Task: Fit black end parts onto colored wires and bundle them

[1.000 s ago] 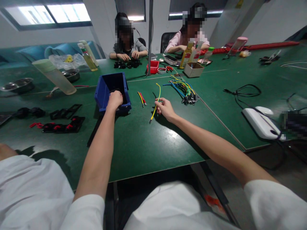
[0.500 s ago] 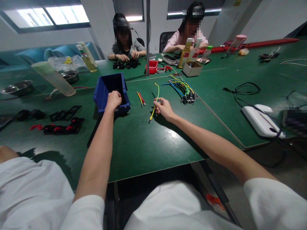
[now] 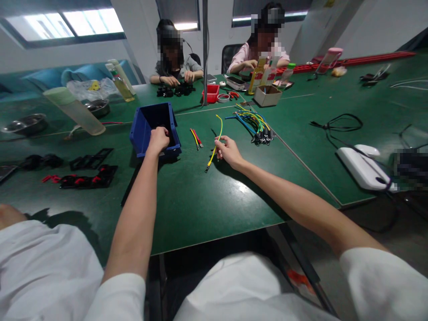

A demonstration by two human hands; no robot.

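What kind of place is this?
Probably an assembly workshop: the long green worktable holds a blue plastic bin and a pile of thin yellow, green and blue cables with metal ends.

Forward-down head view, seemingly wide

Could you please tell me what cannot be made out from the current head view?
In the head view:
- Left hand fingertips: hidden behind the hand itself, so any grip is unclear.
- Blue bin contents: obscured by that hand and dark shadow.
- Cable bundle: strands overlap, preventing an exact count.
- Dark object: pixelated and cut off by the right edge.
- Neighbour's white sleeve: cut off by the left edge.
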